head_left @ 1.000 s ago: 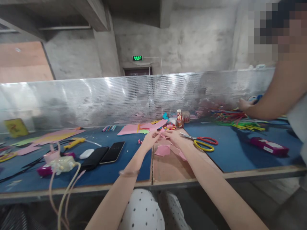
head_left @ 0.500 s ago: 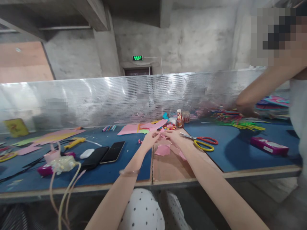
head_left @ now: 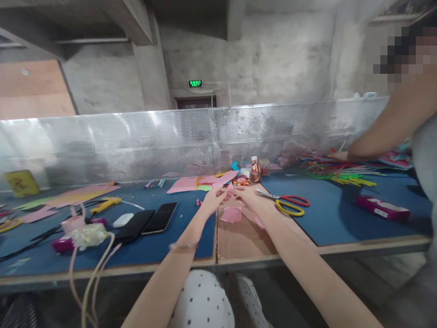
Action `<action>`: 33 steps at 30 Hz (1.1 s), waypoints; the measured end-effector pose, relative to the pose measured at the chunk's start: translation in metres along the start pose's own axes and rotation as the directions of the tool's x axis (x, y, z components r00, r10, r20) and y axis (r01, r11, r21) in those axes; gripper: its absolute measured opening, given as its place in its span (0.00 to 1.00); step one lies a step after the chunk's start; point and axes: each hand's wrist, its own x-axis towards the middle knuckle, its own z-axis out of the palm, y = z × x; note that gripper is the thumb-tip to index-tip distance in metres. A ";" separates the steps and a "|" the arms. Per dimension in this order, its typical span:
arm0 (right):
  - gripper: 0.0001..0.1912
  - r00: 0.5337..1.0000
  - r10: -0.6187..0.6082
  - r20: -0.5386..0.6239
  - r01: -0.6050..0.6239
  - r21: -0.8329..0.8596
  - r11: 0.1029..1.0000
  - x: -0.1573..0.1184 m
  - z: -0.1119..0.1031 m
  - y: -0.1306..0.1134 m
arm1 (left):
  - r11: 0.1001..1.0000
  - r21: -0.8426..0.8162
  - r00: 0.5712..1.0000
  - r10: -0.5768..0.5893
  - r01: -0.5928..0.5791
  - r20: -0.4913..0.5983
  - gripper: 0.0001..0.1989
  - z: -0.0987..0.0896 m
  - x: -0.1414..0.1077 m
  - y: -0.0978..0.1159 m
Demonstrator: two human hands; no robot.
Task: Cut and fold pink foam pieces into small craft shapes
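Note:
Both my left hand [head_left: 215,197] and my right hand [head_left: 245,195] pinch a small folded piece of pink paper [head_left: 230,187] between them, over the brown board strip. Its exact shape is partly covered by my fingers. Just below my hands lies a torn pink paper scrap [head_left: 231,214], and another pink scrap [head_left: 258,222] shows beside my right forearm. A small pink paper bit [head_left: 199,202] rests left of my left hand. To the right are scissors [head_left: 290,203] with one red and one yellow handle loop, blades toward my right wrist.
Pink sheets [head_left: 184,184], a bottle [head_left: 255,170] and a glass jar [head_left: 264,166] stand behind my hands. Phones [head_left: 160,218], a yellow glue gun [head_left: 106,204] and cables lie left. At right, a person's arm [head_left: 382,132] reaches over colourful pipe cleaners [head_left: 341,168] near a purple box [head_left: 382,208].
The person at the right has shifted, and their hand has lifted a little above the colourful bundle. My hands and the pink paper stay almost in place.

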 end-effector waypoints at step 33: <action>0.12 0.978 -0.071 0.196 0.086 -0.065 0.994 0.002 0.001 0.004 | 0.965 -0.227 0.980 -0.160 0.130 -0.115 0.07 -0.004 -0.001 0.002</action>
